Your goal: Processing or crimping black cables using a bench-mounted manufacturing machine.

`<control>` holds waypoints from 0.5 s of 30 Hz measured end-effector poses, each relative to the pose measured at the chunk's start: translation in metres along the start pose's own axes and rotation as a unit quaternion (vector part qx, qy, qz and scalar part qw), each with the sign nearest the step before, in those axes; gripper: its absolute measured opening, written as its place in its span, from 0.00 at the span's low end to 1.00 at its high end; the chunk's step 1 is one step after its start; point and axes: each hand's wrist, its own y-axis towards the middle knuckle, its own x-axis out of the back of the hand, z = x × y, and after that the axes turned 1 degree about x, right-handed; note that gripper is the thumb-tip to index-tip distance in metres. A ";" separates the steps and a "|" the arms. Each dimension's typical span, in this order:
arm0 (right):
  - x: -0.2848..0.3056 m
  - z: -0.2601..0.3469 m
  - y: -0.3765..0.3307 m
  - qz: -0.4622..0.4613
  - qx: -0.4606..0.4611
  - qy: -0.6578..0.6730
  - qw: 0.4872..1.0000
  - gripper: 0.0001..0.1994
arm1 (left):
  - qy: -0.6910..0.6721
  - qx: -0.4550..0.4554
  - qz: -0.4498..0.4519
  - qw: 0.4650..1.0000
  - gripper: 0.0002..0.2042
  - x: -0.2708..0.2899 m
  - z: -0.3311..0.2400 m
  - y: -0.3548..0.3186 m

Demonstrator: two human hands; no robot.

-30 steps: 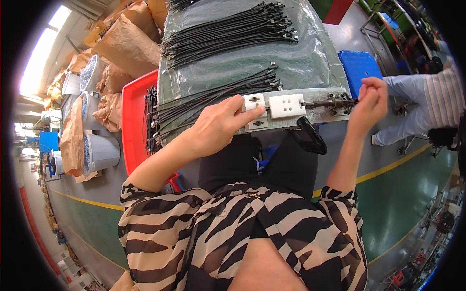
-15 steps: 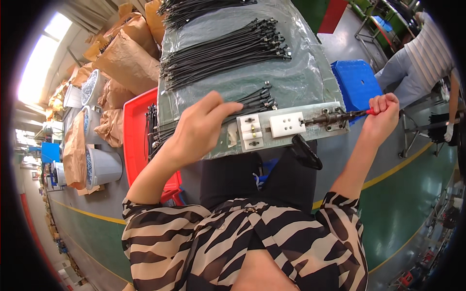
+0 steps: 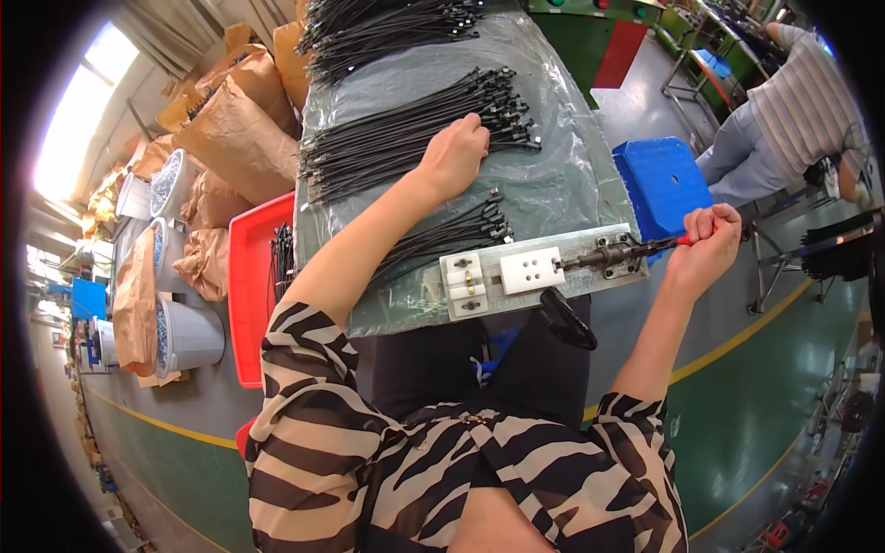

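Note:
My left hand [image 3: 454,157] lies over the middle pile of black cables [image 3: 387,138], its fingers curled together by the cables' right-hand ends. Whatever it pinches is hidden under the fingers. My right hand [image 3: 705,247] is closed around the red handle [image 3: 683,241] of a toggle clamp [image 3: 627,251]. That clamp is mounted on a metal plate at the table's near edge. A white sliding block [image 3: 532,270] sits at the clamp's rod end. Left of it, with a gap between, stands a slotted white block [image 3: 464,287] with a small brass-coloured piece. A smaller cable bunch [image 3: 461,232] lies behind the fixture.
Another cable pile [image 3: 387,37] lies at the table's far end. A red tray [image 3: 241,304] holds cables at the left, near paper sacks [image 3: 244,129] and grey buckets [image 3: 195,334]. A blue stool [image 3: 659,180] stands right; a co-worker [image 3: 784,120] is beyond. A black object [image 3: 567,323] hangs below the fixture.
My left hand has moved away from the small bunch, up and right to the middle cable pile. The right hand stays on the red handle. The whole view has shifted slightly.

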 end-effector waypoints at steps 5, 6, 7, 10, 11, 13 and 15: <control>0.002 0.009 0.003 0.001 -0.002 0.002 1.000 0.07 | 0.020 -0.056 -0.039 0.997 0.02 0.013 -0.019 -0.002; 0.004 0.014 0.004 0.004 0.002 0.002 1.000 0.07 | -0.031 -0.055 -0.047 0.997 0.03 0.027 -0.034 -0.004; 0.005 0.015 0.004 0.008 0.003 0.005 1.000 0.07 | -0.079 -0.050 -0.055 0.994 0.03 0.039 -0.047 -0.009; 0.014 0.012 0.005 0.007 -0.001 0.009 1.000 0.07 | -0.093 -0.052 -0.035 0.994 0.04 0.066 -0.069 -0.029; 0.019 0.008 0.007 0.003 -0.003 0.010 1.000 0.06 | -0.101 -0.054 -0.025 0.993 0.05 0.071 -0.074 -0.037; 0.033 -0.004 0.007 0.010 -0.017 0.038 0.999 0.06 | -0.094 -0.054 -0.018 0.994 0.05 0.078 -0.084 -0.064; 0.038 -0.012 0.000 0.008 -0.027 0.031 0.999 0.06 | -0.086 -0.061 -0.027 0.994 0.07 0.076 -0.088 -0.105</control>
